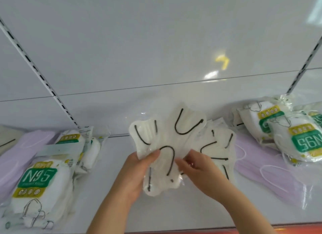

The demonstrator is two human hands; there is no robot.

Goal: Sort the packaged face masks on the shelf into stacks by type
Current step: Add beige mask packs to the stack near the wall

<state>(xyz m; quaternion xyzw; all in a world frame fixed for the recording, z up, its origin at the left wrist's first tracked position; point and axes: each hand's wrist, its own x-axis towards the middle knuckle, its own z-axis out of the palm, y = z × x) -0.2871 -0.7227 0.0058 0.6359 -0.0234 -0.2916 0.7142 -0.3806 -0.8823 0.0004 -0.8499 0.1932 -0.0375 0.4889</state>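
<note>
I saw both hands up over the shelf (111, 190) w/ a fan of white masks (176, 139). Left hand (137, 174) pinched the bunch at its left edge. Right hand (196, 169) gripped the right side, fingers curled. N95 packs (40, 179) lay at left, more N95s (296, 139) at right, near purple masks (271, 174).

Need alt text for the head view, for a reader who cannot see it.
Both hands, left and right, hold a fanned bunch of cream masks with black ear loops over a white shelf. N95 packs and purple masks lie on both sides.
</note>
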